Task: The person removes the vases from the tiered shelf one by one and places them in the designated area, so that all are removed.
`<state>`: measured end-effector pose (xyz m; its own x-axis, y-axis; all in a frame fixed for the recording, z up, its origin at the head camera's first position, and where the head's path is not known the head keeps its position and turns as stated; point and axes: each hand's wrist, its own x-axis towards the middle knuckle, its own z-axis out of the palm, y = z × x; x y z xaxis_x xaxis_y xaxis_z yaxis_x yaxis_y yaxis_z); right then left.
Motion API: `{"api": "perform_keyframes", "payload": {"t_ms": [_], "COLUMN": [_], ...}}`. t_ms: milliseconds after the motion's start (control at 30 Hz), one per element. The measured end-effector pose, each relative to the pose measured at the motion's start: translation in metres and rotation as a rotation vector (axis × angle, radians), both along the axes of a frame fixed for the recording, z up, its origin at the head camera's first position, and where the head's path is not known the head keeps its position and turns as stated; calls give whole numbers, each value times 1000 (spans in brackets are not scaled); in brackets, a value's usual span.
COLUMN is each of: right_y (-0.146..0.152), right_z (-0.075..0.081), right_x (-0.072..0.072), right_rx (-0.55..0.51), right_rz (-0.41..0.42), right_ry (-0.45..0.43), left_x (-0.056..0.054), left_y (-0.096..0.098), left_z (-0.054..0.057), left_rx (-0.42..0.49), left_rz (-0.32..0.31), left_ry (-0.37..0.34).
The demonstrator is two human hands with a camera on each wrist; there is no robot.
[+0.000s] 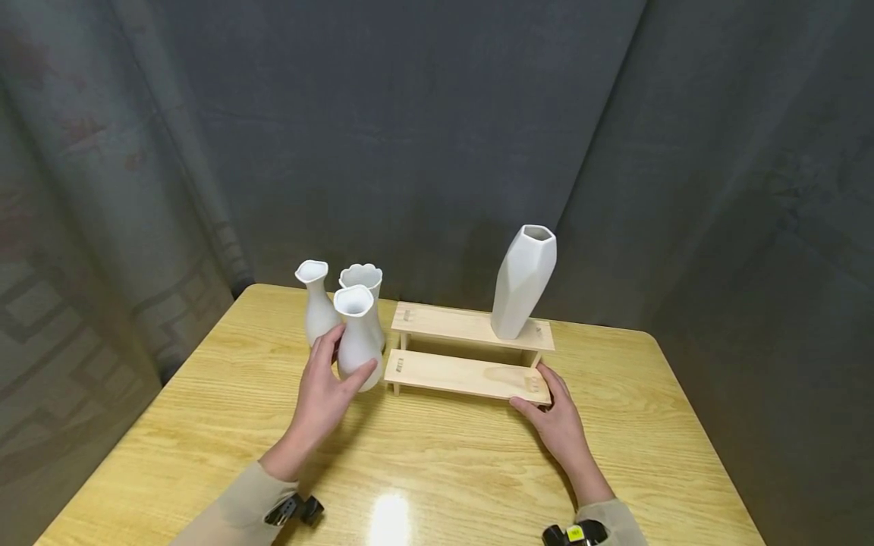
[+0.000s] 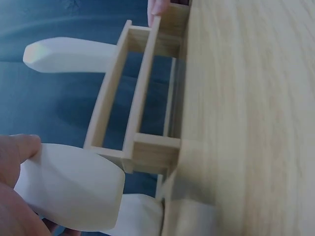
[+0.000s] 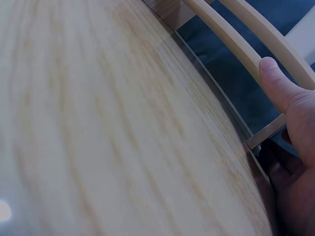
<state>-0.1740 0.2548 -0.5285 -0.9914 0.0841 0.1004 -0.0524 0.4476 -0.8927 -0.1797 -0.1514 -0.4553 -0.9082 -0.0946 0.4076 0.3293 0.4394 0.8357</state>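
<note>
My left hand point(image 1: 328, 387) grips a white vase point(image 1: 359, 345) with a wavy rim, thumb on its near side and fingers round its far left. In the left wrist view the held vase point(image 2: 74, 187) hangs above the tabletop, its base apart from the wood. Behind it stand a slim-necked white vase point(image 1: 317, 307) and a scalloped-rim white vase point(image 1: 369, 277), partly hidden. My right hand point(image 1: 563, 425) holds the right end of a two-step wooden riser point(image 1: 464, 375) at its lower step. In the right wrist view the thumb point(image 3: 278, 86) lies along the front edge.
A tall faceted white vase point(image 1: 522, 280) stands on the right part of the riser's upper step. The wooden table point(image 1: 451, 462) reaches back to a grey curtain point(image 1: 382, 152), which also hangs along both sides. Light glares off the table's near part.
</note>
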Motion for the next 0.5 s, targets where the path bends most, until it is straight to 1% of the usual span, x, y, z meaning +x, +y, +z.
{"api": "perform_keyframes", "payload": {"t_ms": [200,500], "right_y": [0,-1], "right_z": [2,4], "right_x": [1,3], "right_rx": [-10,-13], "right_rz": [5,6], "right_ry": [2,1], "left_x": [-7,-13], "left_y": [-4,-8], "left_z": [-10,-21], "left_rx": [2,-31], "left_rz": [14,9], "left_ry": [-21,-95]}}
